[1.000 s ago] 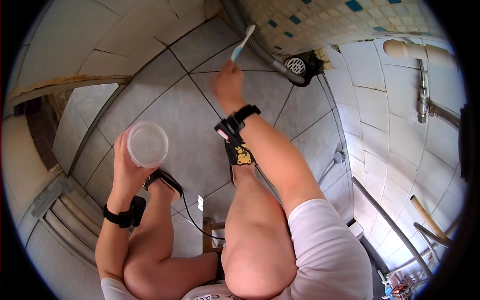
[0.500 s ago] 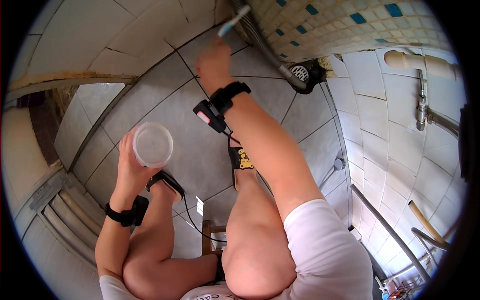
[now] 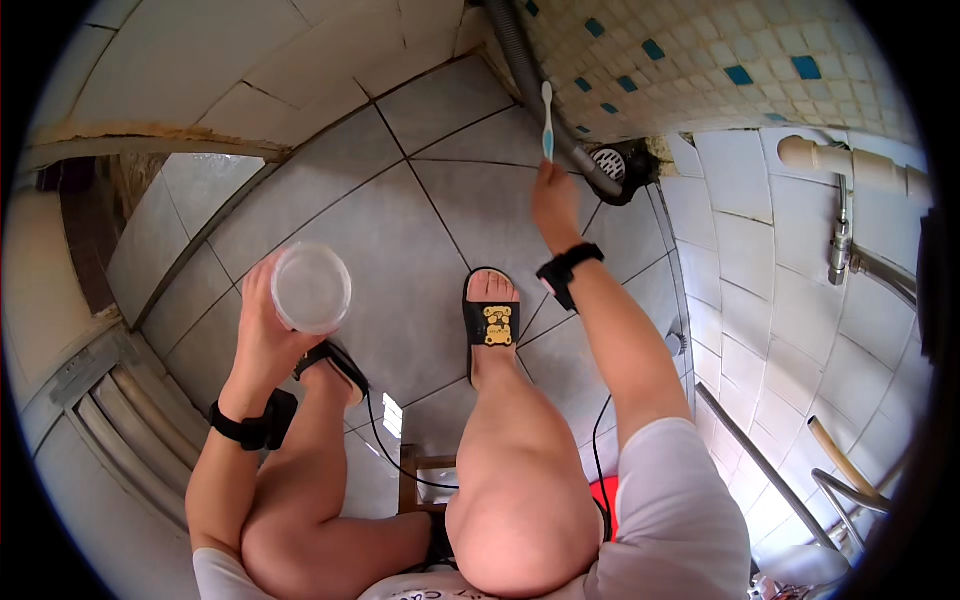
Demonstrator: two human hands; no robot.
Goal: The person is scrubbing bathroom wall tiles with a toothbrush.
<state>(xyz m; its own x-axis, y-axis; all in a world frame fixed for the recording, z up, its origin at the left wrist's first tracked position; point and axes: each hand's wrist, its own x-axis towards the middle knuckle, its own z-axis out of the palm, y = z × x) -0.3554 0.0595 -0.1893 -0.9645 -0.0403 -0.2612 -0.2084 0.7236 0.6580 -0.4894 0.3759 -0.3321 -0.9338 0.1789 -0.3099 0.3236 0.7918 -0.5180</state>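
My left hand is wrapped round a clear, round plastic tub, held above the floor at the left with its round face toward me. Whether anything is in the tub I cannot tell. Out at the far right, my right hand is closed on the end of a toothbrush with a white and light blue body. Its head points away from me, in front of the grey corrugated hose and near the floor drain. A black band with a small device circles each wrist.
Grey floor tiles lie under my feet, which wear black slides. A grey corrugated hose runs down into the drain at the corner. White tiled wall with pipes rises at the right. Thin black cables hang by my legs.
My right hand with the toothbrush has moved right and nearer to me, from the far wall's corner toward the drain. My left hand and the tub have hardly moved.
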